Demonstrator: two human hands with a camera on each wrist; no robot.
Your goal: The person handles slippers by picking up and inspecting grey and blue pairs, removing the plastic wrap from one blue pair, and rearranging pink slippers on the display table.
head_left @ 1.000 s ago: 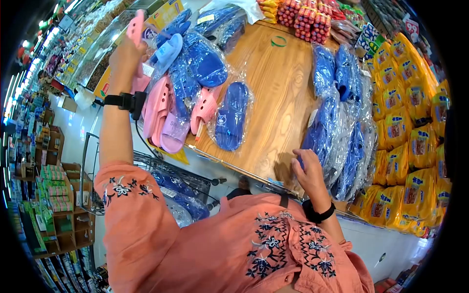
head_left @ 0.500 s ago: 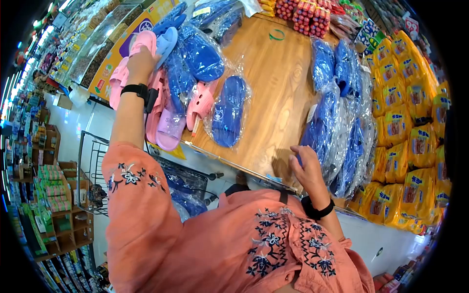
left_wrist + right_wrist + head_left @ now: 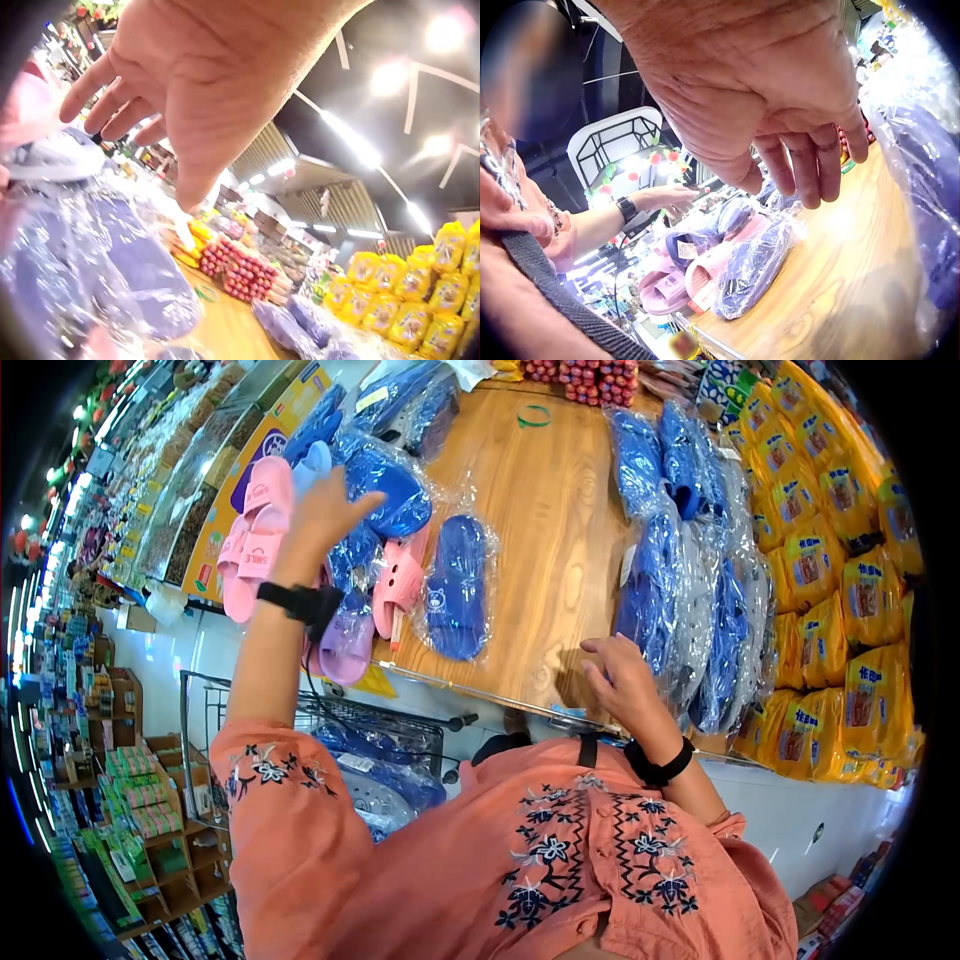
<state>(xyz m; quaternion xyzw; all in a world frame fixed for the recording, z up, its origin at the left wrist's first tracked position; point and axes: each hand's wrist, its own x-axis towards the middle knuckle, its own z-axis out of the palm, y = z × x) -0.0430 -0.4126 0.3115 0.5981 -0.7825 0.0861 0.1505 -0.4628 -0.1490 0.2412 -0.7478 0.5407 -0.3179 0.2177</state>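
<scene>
My left hand (image 3: 325,520) is empty, thumb spread, above the heap of slippers. Beside it on the left lie pink slippers (image 3: 268,485) marked SMILE, partly overlapping, and a light blue slipper (image 3: 312,464) is just behind the fingers. In the left wrist view the fingers hang loosely over bagged blue slippers (image 3: 139,262). Below this hand are a lilac slipper (image 3: 347,645), a pink clog (image 3: 402,588) and a blue slipper (image 3: 460,595) in clear plastic. My right hand (image 3: 628,678) holds nothing, its fingers relaxed over the table edge near bagged blue slippers (image 3: 650,595).
The wooden table (image 3: 535,560) bears a green ring (image 3: 534,417) at the back. Yellow packages (image 3: 815,625) are stacked on the right, red packs (image 3: 600,378) behind. A wire cart (image 3: 300,695) with bagged footwear stands below the table's front left edge.
The left hand first held a pink slipper raised at the back left, then lowered it onto the other pink ones. Now it has let go and shifted right. The right hand stayed nearly still.
</scene>
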